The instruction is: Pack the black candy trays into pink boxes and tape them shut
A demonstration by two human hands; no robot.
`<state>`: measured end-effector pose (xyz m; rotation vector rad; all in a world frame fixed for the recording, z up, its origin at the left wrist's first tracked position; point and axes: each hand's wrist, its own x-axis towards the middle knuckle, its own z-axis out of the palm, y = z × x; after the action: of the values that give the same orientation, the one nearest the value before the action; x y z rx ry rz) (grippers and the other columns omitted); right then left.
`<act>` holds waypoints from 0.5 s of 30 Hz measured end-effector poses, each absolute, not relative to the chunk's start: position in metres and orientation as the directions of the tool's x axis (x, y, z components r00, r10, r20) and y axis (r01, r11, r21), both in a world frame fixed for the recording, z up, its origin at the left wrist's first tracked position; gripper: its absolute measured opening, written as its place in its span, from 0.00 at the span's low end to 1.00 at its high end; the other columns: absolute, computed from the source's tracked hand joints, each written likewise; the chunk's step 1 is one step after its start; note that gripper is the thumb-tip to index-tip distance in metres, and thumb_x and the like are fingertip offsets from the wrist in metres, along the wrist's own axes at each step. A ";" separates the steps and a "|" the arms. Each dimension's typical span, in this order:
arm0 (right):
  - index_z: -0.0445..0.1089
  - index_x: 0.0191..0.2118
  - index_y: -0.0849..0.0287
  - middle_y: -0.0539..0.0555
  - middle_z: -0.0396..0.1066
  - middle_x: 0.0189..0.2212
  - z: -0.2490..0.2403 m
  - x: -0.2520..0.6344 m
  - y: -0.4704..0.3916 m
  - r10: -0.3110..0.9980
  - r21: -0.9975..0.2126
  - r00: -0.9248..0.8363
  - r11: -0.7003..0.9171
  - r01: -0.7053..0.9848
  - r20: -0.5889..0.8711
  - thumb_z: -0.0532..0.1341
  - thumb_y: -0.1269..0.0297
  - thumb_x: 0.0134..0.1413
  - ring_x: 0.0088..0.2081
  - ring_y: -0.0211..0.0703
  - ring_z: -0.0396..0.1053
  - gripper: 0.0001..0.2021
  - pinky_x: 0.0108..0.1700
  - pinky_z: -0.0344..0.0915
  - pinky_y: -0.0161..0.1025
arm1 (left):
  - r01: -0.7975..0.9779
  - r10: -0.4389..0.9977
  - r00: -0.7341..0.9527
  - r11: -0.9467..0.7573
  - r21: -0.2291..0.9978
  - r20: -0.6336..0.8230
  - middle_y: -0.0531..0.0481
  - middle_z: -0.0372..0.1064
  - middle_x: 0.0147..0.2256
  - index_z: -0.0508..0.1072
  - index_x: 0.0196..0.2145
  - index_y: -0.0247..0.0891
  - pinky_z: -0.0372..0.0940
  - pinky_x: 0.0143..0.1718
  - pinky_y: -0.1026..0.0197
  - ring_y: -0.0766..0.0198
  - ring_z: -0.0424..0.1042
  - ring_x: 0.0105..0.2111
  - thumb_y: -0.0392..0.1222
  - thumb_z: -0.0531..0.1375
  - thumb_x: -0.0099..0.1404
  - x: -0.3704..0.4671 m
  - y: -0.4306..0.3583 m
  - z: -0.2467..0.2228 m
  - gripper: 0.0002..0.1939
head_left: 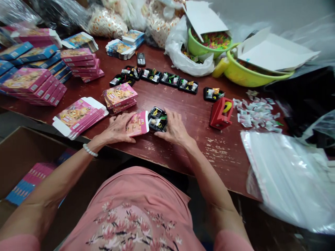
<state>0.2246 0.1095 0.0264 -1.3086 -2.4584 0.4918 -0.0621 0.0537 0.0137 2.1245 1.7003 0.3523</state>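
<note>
Near the table's front edge, my left hand (120, 128) is closed round a pink printed box (137, 124), whose right end faces a black tray (157, 119). That tray has compartments with small white, yellow and green items, and its left edge meets the box's end. My right hand (175, 127) grips the tray from its right side, thumb at the near edge and fingers along the far side. Just behind the box is a short stack of pink boxes (120, 94). Flat pink cartons (78, 116) lie fanned to the left.
Filled black trays (170, 79) form a row behind the hands. A red dispenser (221, 113) stands right, beside small white packets (259, 113) and plastic bags (288, 167). Green bowls (246, 75) sit at the back. Stacked boxes (34, 83) fill the left; a cardboard carton (23, 143) is below.
</note>
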 end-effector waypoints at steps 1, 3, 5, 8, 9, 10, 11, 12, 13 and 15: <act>0.47 0.73 0.63 0.72 0.58 0.66 0.025 0.222 0.105 0.836 -0.448 -0.540 0.522 0.726 0.097 0.73 0.52 0.45 0.64 0.72 0.59 0.55 0.65 0.57 0.67 | 0.876 0.972 0.229 -0.182 0.447 -0.054 0.36 0.59 0.67 0.50 0.72 0.46 0.54 0.61 0.36 0.36 0.60 0.65 0.58 0.74 0.47 -0.062 0.054 0.013 0.61; 0.46 0.74 0.63 0.72 0.57 0.67 0.023 0.218 0.099 0.820 -0.468 -0.566 0.533 0.705 0.082 0.74 0.54 0.44 0.65 0.72 0.57 0.56 0.65 0.57 0.67 | 0.882 0.971 0.233 -0.186 0.434 -0.056 0.35 0.57 0.68 0.49 0.72 0.45 0.53 0.60 0.37 0.36 0.59 0.65 0.58 0.73 0.48 -0.062 0.054 0.013 0.61; 0.45 0.74 0.62 0.71 0.56 0.67 0.020 0.217 0.096 0.799 -0.491 -0.595 0.552 0.674 0.083 0.74 0.55 0.44 0.66 0.72 0.56 0.56 0.66 0.57 0.67 | 0.892 0.969 0.241 -0.199 0.407 -0.055 0.35 0.57 0.68 0.48 0.73 0.46 0.53 0.60 0.37 0.35 0.58 0.64 0.58 0.74 0.48 -0.064 0.055 0.014 0.62; 0.44 0.74 0.61 0.71 0.56 0.68 0.017 0.216 0.098 0.763 -0.518 -0.641 0.583 0.626 0.083 0.75 0.59 0.42 0.68 0.71 0.55 0.58 0.67 0.56 0.67 | 0.914 0.960 0.272 -0.234 0.332 -0.073 0.34 0.57 0.67 0.47 0.73 0.45 0.51 0.61 0.37 0.35 0.58 0.64 0.57 0.74 0.48 -0.065 0.056 0.015 0.62; 0.43 0.75 0.61 0.71 0.56 0.69 0.015 0.216 0.100 0.746 -0.526 -0.660 0.596 0.607 0.083 0.75 0.60 0.41 0.68 0.71 0.55 0.58 0.67 0.55 0.67 | 0.919 0.955 0.285 -0.249 0.305 -0.081 0.33 0.57 0.67 0.47 0.73 0.45 0.50 0.61 0.37 0.35 0.57 0.64 0.56 0.73 0.49 -0.064 0.056 0.016 0.62; 0.43 0.75 0.60 0.70 0.56 0.69 0.015 0.215 0.103 0.728 -0.535 -0.681 0.609 0.586 0.083 0.76 0.60 0.41 0.68 0.70 0.55 0.59 0.67 0.54 0.67 | 0.921 0.949 0.302 -0.268 0.282 -0.086 0.33 0.56 0.67 0.48 0.73 0.45 0.49 0.61 0.37 0.35 0.57 0.64 0.56 0.73 0.49 -0.064 0.056 0.017 0.61; 0.42 0.75 0.60 0.70 0.56 0.69 0.014 0.214 0.106 0.708 -0.545 -0.701 0.621 0.564 0.082 0.76 0.61 0.40 0.67 0.70 0.56 0.60 0.68 0.54 0.67 | 0.920 0.943 0.322 -0.290 0.266 -0.087 0.32 0.56 0.67 0.48 0.73 0.45 0.48 0.62 0.36 0.35 0.56 0.65 0.55 0.73 0.49 -0.062 0.057 0.018 0.61; 0.42 0.75 0.59 0.70 0.56 0.69 0.013 0.213 0.109 0.690 -0.557 -0.720 0.630 0.542 0.079 0.76 0.62 0.39 0.67 0.70 0.56 0.60 0.68 0.53 0.68 | 0.915 0.935 0.343 -0.312 0.257 -0.085 0.32 0.56 0.67 0.48 0.73 0.45 0.47 0.62 0.36 0.35 0.56 0.65 0.54 0.73 0.50 -0.061 0.057 0.020 0.61; 0.42 0.75 0.59 0.69 0.57 0.69 0.013 0.212 0.112 0.673 -0.572 -0.736 0.634 0.521 0.076 0.76 0.62 0.38 0.67 0.70 0.57 0.61 0.67 0.53 0.68 | 0.908 0.928 0.363 -0.332 0.255 -0.083 0.32 0.56 0.67 0.48 0.73 0.44 0.46 0.63 0.36 0.34 0.55 0.65 0.54 0.73 0.50 -0.059 0.058 0.021 0.60; 0.45 0.74 0.58 0.69 0.57 0.69 0.012 0.212 0.116 0.665 -0.619 -0.742 0.620 0.482 0.087 0.78 0.61 0.35 0.68 0.70 0.55 0.62 0.68 0.52 0.68 | 0.896 0.918 0.387 -0.354 0.269 -0.082 0.33 0.57 0.67 0.48 0.73 0.44 0.46 0.63 0.35 0.34 0.55 0.65 0.53 0.73 0.50 -0.057 0.059 0.022 0.60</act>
<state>0.2123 0.1157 0.0119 -0.9261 -2.5379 0.8372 -0.0573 0.0585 0.0219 2.3795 1.5988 0.1200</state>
